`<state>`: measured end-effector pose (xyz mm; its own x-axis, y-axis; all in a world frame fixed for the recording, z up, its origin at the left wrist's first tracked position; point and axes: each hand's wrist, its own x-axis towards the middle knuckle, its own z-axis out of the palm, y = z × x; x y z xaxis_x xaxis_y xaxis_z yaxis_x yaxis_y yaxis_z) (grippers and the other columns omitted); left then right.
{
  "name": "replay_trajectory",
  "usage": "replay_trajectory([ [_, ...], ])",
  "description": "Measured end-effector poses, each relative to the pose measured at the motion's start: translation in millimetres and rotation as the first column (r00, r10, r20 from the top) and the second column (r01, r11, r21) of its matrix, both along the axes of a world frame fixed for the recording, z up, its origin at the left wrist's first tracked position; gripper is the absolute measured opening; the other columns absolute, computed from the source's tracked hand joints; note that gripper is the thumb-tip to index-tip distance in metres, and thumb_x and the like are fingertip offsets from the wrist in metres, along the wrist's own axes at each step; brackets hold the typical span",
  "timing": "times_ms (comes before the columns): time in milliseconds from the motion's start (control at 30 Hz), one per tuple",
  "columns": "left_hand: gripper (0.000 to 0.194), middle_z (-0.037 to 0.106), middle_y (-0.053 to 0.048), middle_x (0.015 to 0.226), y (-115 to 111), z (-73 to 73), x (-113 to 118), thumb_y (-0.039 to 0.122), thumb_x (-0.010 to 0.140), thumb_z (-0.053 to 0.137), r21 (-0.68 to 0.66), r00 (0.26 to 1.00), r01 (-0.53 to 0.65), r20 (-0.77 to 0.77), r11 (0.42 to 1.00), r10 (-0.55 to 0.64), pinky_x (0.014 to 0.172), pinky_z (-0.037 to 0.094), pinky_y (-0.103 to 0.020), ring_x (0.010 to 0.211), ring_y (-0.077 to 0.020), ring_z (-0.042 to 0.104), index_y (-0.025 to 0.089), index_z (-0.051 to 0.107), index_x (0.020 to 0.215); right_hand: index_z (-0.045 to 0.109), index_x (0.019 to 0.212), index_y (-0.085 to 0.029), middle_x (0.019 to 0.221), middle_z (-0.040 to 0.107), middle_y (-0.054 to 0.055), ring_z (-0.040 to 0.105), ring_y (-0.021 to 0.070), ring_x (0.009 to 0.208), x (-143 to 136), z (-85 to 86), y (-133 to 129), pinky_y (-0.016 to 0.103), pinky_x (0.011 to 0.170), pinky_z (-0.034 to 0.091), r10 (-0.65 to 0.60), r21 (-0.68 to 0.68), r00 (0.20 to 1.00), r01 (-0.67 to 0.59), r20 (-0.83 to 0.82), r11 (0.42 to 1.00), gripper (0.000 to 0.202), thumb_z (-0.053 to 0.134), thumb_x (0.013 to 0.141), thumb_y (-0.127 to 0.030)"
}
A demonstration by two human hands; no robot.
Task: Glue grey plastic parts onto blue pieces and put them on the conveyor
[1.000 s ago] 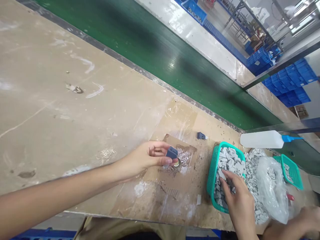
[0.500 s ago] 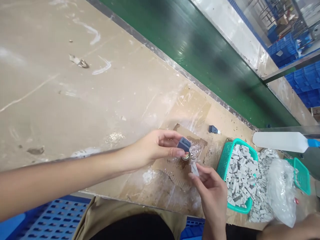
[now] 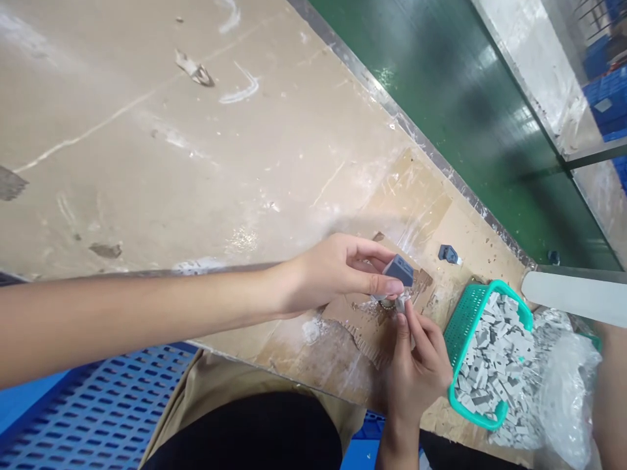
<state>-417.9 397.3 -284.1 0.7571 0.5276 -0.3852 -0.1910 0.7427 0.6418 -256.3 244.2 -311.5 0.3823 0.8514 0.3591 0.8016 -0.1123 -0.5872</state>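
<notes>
My left hand (image 3: 350, 271) pinches a dark blue-grey plastic block (image 3: 400, 271) between thumb and fingers. Just below it, my right hand (image 3: 421, 359) grips a small light grey plastic piece (image 3: 401, 302), its upper end against or very close to the block's underside. Fingertips hide part of the contact. Under both hands lies a worn piece of cardboard (image 3: 353, 320), with a small round metal-looking object (image 3: 386, 304) partly hidden behind them. Another dark blue-grey block (image 3: 447, 253) with a pale tip rests on the table farther right.
A green basket (image 3: 458, 333) full of light grey pieces stands to the right. Beside it are more loose pieces and a clear plastic bag (image 3: 568, 378). A white bottle (image 3: 578, 297) lies behind, and another person's arm (image 3: 610, 385) is at the right edge. A green conveyor belt (image 3: 441, 98) runs along the back.
My right hand has brought the light grey piece up to the block in my left hand; before, they were apart. The view has shifted, so everything sits differently in the frame.
</notes>
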Motion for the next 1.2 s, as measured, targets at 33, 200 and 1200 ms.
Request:
replay_trajectory([
  [33, 0.015, 0.077, -0.004, 0.084, 0, 0.1, 0, 0.011, 0.076, 0.079, 0.000, 1.000, 0.001, -0.010, 1.000, -0.001, 0.082, 0.052, -0.025, 0.082, -0.0138, 0.071, 0.010, 0.074, 0.090, 0.072, 0.120, -0.027, 0.095, 0.072, 0.004, 0.067, 0.0135, 0.084, 0, -1.3, 0, 0.027, 0.072, 0.057, 0.027, 0.015, 0.999, -0.028, 0.028, 1.000, 0.033, 0.070, 0.090, -0.012],
  [200, 0.013, 0.076, -0.004, 0.084, -1, -0.7, 0, 0.011, 0.077, 0.080, -0.013, 1.000, 0.000, 0.011, 1.000, 0.000, 0.083, 0.052, -0.026, 0.083, -0.0139, 0.070, 0.010, 0.074, 0.088, 0.072, 0.119, -0.025, 0.093, 0.071, 0.004, 0.066, 0.0145, 0.081, -1, -4.6, 0, 0.029, 0.069, 0.055, 0.076, 0.030, 0.995, -0.078, 0.069, 0.996, 0.037, 0.071, 0.087, -0.007],
  [1200, 0.026, 0.072, -0.003, 0.087, -29, -2.8, 2, -0.003, 0.076, 0.056, 0.295, 0.995, 0.098, -0.009, 0.951, -0.100, 0.074, 0.060, -0.024, 0.083, -0.0166, 0.073, 0.013, 0.075, 0.084, 0.073, 0.117, -0.032, 0.085, 0.061, 0.004, 0.060, 0.0170, 0.077, -20, 31.5, -8, 0.033, 0.062, 0.052, 0.061, 0.208, 0.968, -0.009, -0.244, 0.978, 0.033, 0.064, 0.092, -0.012],
])
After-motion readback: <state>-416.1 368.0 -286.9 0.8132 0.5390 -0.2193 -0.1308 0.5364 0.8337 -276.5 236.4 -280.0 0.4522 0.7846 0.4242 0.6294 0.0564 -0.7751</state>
